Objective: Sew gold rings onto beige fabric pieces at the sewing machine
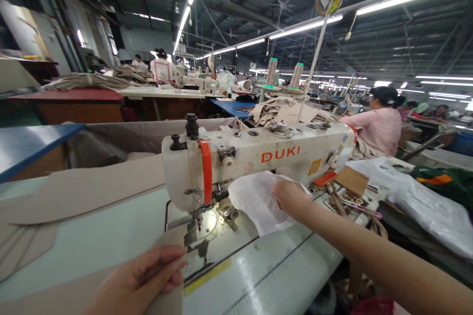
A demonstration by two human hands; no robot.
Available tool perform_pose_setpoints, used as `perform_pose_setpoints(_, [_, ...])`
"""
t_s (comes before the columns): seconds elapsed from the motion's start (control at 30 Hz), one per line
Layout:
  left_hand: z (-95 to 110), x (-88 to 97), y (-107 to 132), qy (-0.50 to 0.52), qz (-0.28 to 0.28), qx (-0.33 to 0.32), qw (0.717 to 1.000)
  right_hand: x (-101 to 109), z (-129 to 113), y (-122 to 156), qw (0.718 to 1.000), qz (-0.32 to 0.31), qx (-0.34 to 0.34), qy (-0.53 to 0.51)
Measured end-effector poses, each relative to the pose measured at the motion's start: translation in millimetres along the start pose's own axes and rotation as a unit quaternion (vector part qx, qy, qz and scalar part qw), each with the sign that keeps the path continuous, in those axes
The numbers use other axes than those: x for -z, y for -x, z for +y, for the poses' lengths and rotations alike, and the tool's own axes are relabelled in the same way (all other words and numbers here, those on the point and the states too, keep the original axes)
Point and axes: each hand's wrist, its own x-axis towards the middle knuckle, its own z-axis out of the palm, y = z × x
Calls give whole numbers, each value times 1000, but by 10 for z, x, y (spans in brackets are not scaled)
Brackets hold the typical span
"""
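My left hand (148, 275) is closed at the front left of the sewing machine, thumb and fingers pinching the edge of a beige fabric piece (173, 251). That piece lies just in front of the lit needle plate (209, 221). Under the arm of the white sewing machine (251, 157), my right hand (290, 199) grips a thin white cloth (254, 199). The cloth hangs over the machine bed, and the fingertips are partly hidden. To the left, a large beige panel (111, 182) stretches across the table.
Scissors (358, 206), straps and a brown card (351, 180) crowd the right side, beside white plastic sheeting (424, 202). Behind the machine are piled beige pieces (288, 108) and two thread cones (271, 73). A co-worker in pink (380, 120) sits at right.
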Motion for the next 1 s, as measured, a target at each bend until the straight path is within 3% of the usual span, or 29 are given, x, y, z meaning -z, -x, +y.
perform_pose_setpoints(0.2, [282,-71,79,21,-18,4,1000,-39,72,-21,999,38,1,-27])
perform_pose_setpoints(0.43, [131,-79,24,83,-22,11,996,-95,162,80,977,155,16,-144])
perform_pose_setpoints(0.6, [198,-70,92,34,-15,-33,999,35,22,367,941,206,81,-256])
perform_pose_setpoints(0.67, [270,-97,176,8,6,-60,998,72,-158,522,910,210,118,-337])
perform_pose_setpoints(0.77, [354,-164,312,2,36,-101,994,20,-551,690,821,163,162,-522])
perform_pose_setpoints(0.83, [386,-203,390,-3,55,-126,990,-77,-846,723,778,116,158,-597])
perform_pose_setpoints(1.0, [397,-215,485,-47,90,-172,980,-295,-1350,625,729,53,139,-669])
